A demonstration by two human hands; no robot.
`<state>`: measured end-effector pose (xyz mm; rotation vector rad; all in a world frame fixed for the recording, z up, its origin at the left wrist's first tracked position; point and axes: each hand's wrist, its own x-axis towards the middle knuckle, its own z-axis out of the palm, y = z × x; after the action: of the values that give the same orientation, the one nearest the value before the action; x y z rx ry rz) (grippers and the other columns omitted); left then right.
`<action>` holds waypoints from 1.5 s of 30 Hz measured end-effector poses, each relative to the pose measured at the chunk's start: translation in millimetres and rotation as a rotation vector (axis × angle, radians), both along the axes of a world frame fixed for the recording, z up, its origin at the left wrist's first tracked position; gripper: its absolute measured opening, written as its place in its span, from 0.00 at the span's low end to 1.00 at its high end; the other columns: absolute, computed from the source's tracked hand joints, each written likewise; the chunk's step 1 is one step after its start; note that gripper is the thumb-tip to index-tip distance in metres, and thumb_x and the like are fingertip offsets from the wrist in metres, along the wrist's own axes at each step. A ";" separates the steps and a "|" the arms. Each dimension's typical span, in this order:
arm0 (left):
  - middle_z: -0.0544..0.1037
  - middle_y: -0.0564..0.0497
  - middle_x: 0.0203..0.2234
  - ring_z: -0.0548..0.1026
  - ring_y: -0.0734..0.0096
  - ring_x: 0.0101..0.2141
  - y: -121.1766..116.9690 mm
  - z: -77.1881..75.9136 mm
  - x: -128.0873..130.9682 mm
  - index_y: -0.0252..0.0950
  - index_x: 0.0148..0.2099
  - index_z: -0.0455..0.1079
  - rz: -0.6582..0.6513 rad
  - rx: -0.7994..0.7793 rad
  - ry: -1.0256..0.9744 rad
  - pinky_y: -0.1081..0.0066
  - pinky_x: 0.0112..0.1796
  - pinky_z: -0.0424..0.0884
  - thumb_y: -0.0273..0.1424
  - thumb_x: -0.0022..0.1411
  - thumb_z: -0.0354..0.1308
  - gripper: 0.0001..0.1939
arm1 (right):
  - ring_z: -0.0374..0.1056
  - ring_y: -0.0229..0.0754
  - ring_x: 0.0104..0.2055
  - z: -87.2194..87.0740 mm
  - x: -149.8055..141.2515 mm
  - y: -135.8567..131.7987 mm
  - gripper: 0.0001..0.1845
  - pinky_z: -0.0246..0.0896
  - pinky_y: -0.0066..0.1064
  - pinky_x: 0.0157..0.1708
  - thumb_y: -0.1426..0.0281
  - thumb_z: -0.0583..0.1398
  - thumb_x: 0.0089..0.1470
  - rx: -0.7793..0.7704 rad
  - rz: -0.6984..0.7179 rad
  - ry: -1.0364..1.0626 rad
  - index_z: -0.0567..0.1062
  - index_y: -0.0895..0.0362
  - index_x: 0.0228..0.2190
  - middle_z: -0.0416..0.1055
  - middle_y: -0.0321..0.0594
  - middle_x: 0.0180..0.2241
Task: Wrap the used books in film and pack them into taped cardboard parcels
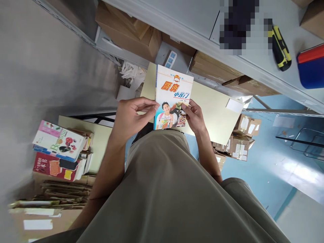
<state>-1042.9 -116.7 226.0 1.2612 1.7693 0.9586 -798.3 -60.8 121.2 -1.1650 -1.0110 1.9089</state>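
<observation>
A thin paperback book with a white cover is held up in front of my body. Its front shows orange and blue Chinese lettering, a person in a printed top and pictures of food. My right hand grips its right edge, the thumb on the cover and the fingers behind. At the spine side, my left hand has thumb and fingers pinched together against the book's left edge. The pages are closed. Below the book lies a pale yellow tabletop.
Left, stacked books lie near a carton of flattened cardboard. A grey shelf crosses above, bearing a yellow-black utility knife and a blue-red object. Beneath are cardboard boxes and a power strip.
</observation>
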 end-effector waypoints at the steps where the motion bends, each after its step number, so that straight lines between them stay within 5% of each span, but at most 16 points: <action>1: 0.91 0.49 0.37 0.91 0.59 0.40 -0.3 -0.7 -0.1 0.40 0.43 0.88 0.003 -0.002 0.002 0.66 0.46 0.89 0.40 0.68 0.73 0.10 | 0.82 0.51 0.49 -0.8 -0.7 -0.2 0.30 0.85 0.44 0.43 0.42 0.75 0.59 0.000 0.006 -0.001 0.83 0.45 0.54 0.87 0.37 0.45; 7: 0.91 0.49 0.36 0.90 0.59 0.39 -2.7 -5.1 1.1 0.39 0.41 0.87 -0.010 0.006 -0.017 0.65 0.46 0.89 0.43 0.66 0.75 0.12 | 0.82 0.49 0.49 -11.4 -10.9 -0.8 0.31 0.82 0.40 0.43 0.41 0.74 0.60 0.000 0.008 -0.013 0.81 0.45 0.54 0.87 0.37 0.48; 17: 0.91 0.51 0.39 0.91 0.62 0.40 -7.0 -6.4 -3.5 0.41 0.45 0.88 -0.033 0.021 -0.057 0.67 0.49 0.89 0.34 0.66 0.71 0.07 | 0.80 0.48 0.46 -15.2 -19.4 -3.4 0.34 0.79 0.39 0.41 0.37 0.73 0.57 -0.031 0.027 -0.047 0.80 0.45 0.53 0.82 0.37 0.40; 25: 0.91 0.48 0.37 0.90 0.57 0.40 -9.9 -9.3 -2.2 0.40 0.40 0.85 -0.002 -0.007 -0.039 0.63 0.46 0.89 0.47 0.67 0.73 0.15 | 0.79 0.48 0.46 -11.6 -17.5 -5.4 0.36 0.80 0.39 0.41 0.36 0.75 0.55 -0.058 0.024 -0.030 0.80 0.45 0.55 0.83 0.36 0.40; 30: 0.91 0.47 0.38 0.91 0.57 0.42 -12.3 -9.3 -0.4 0.40 0.41 0.84 -0.001 0.005 -0.085 0.63 0.47 0.89 0.49 0.67 0.74 0.18 | 0.81 0.49 0.50 -13.6 -18.5 -6.1 0.35 0.82 0.40 0.45 0.37 0.75 0.54 -0.056 0.011 -0.033 0.81 0.44 0.54 0.85 0.36 0.46; 37: 0.91 0.45 0.46 0.91 0.52 0.49 -19.9 -13.6 14.5 0.41 0.37 0.78 -0.011 0.002 -0.123 0.59 0.48 0.89 0.48 0.66 0.76 0.18 | 0.77 0.51 0.63 -24.0 -25.6 -1.8 0.34 0.77 0.48 0.65 0.37 0.74 0.55 0.029 -0.019 -0.057 0.81 0.46 0.52 0.85 0.41 0.56; 45: 0.92 0.51 0.46 0.91 0.58 0.48 -28.8 -18.6 22.9 0.46 0.46 0.88 -0.206 0.092 -0.082 0.60 0.54 0.87 0.40 0.73 0.70 0.08 | 0.75 0.55 0.66 -31.0 -14.8 -4.7 0.39 0.77 0.52 0.64 0.31 0.74 0.45 0.013 -0.043 0.077 0.79 0.44 0.47 0.82 0.45 0.57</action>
<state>-1019.9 -145.5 207.5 1.4111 1.5137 0.9676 -813.2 -65.6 90.2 -1.0895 -0.9481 1.8958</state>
